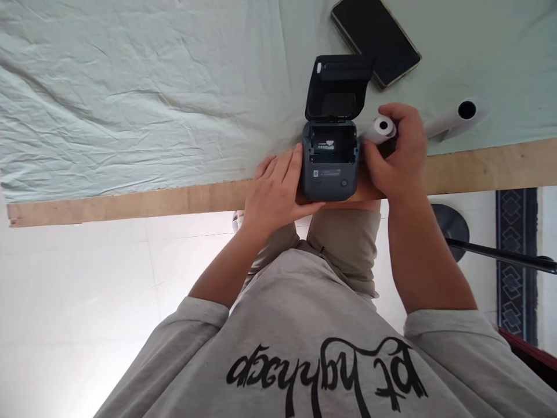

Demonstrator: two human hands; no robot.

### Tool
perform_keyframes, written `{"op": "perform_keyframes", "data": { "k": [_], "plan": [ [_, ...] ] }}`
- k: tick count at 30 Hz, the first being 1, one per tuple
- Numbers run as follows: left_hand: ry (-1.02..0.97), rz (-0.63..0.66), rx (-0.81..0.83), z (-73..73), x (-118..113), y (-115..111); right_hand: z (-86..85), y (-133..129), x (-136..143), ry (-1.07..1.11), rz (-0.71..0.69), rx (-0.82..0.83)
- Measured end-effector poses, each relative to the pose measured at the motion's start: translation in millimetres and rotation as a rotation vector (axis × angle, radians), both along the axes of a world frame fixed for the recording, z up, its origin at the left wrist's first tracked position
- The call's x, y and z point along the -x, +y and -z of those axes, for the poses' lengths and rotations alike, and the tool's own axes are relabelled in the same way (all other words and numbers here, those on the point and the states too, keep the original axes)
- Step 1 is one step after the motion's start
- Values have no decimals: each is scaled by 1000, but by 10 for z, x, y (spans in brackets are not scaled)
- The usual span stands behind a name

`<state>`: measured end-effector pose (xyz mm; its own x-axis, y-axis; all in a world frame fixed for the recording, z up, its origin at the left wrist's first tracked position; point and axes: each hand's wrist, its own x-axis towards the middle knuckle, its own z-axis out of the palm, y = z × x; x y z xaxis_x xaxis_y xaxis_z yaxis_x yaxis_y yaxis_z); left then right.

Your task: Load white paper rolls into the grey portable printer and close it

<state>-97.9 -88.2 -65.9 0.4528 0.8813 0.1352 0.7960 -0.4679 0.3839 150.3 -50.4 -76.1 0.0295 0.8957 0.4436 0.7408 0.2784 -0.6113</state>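
Observation:
A small dark label printer sits at the table's front edge with its lid raised, so its paper bay is exposed. My left hand rests against the printer's left side, fingers stretched out and thumb along its front. Just right of the printer, my right hand has its thumb and fingers around a small white paper roll. The roll's dark core faces up toward me. A larger white paper roll lies on the cloth beyond my right hand.
A black phone lies behind the printer, close to the raised lid. Pale green cloth covers the table, leaving a wooden front edge bare. On the floor at right are a black round base with a pole and a patterned dark mat.

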Motion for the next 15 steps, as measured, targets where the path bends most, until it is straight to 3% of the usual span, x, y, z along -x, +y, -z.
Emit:
{"op": "perform_keyframes", "data": {
  "k": [8, 15],
  "plan": [
    [-2, -4, 11, 2, -2, 9, -6, -2, 7, -5, -19, 63],
    [-14, 5, -5, -3, -4, 0, 9, -25, -17, 253, 45, -60]
  ]
}}
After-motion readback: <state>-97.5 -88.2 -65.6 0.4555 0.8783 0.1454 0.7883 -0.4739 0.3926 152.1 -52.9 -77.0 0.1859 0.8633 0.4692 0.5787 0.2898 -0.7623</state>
